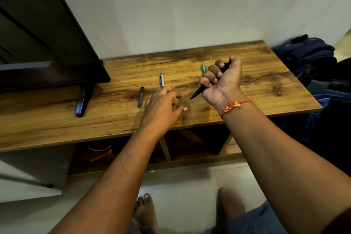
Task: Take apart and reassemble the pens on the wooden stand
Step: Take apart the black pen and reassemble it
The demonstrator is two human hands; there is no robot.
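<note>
My right hand (221, 80) is closed in a fist around a black pen (198, 93), whose tip points down and left just above the wooden stand (247, 89). My left hand (163, 104) hovers over the stand with fingers spread and nothing in it. A white and blue pen (162, 79) lies just beyond my left fingers. A black pen cap (141, 97) lies to the left of that hand. A teal pen (203, 67) peeks out behind my right fingers; most of it is hidden.
A dark television (38, 34) stands on the stand's left part, one foot (83, 100) near the cap. Blue bags (311, 59) are piled beyond the stand's right end. Open shelves (190, 144) lie under the top. My bare feet (146, 211) are on the pale floor.
</note>
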